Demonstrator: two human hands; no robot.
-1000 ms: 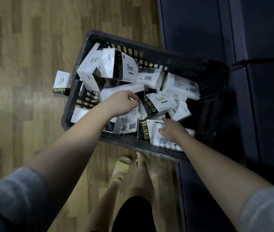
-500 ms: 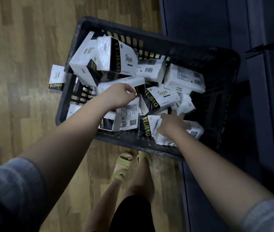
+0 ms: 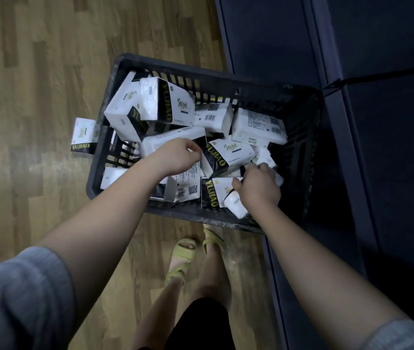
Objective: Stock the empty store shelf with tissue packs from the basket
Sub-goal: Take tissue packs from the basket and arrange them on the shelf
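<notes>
A black slatted basket (image 3: 299, 117) stands on the wooden floor, holding several white tissue packs with black-and-yellow bands. My left hand (image 3: 178, 157) is in the basket's middle, fingers curled on the edge of a tissue pack (image 3: 185, 184) with a QR code. My right hand (image 3: 257, 185) grips a white tissue pack (image 3: 236, 205) at the basket's near right, tilted up over the near rim. Beside it lies a tissue pack with a yellow-lettered band (image 3: 212, 192). The dark shelf unit (image 3: 390, 173) runs along the right.
One tissue pack (image 3: 83, 136) lies on the floor left of the basket. My feet in yellow sandals (image 3: 195, 248) stand just in front of the near rim. Wooden floor (image 3: 36, 84) spreads to the left.
My right hand has closed on the white pack and lifted its end up over the near rim. My left hand has stayed on the QR-code pack. The view shifted slightly.
</notes>
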